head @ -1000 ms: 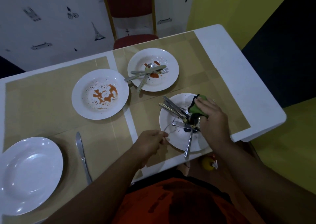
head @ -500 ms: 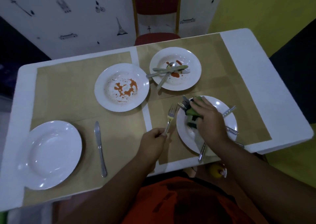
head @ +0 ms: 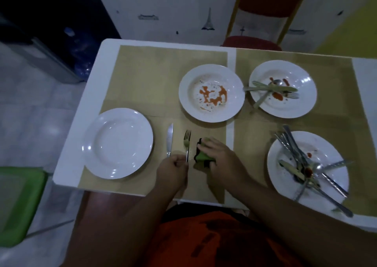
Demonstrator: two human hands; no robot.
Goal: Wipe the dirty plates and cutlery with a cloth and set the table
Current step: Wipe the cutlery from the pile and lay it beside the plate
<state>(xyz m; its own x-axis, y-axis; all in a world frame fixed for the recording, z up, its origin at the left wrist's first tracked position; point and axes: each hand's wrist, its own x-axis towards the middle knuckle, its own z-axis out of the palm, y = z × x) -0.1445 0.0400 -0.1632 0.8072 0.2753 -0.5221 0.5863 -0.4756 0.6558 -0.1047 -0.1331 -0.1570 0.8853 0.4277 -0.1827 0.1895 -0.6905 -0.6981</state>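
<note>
Just now the left hand (head: 173, 167) has its fingers (head: 179, 163) clamped around the handle of a silver metal fork (head: 187, 144), whose tines point away from the person over the tan placemat of the white desk (head: 98, 66). Immediately right of those fingers, the right hand (head: 219, 156) presses flat on a folded green cloth (head: 202, 157), fingers together on top of it. Just left of the fork lies a silver table knife (head: 169, 139), and beyond it, further left, sits a clean white round plate (head: 117, 143). Ahead of both hands stands a white plate smeared with red sauce (head: 211, 93). Further right, another sauce-stained plate (head: 283, 88) carries crossed cutlery, and well right of the right hand a third white plate (head: 330, 150) holds a heap of dirty cutlery (head: 295, 154).
</note>
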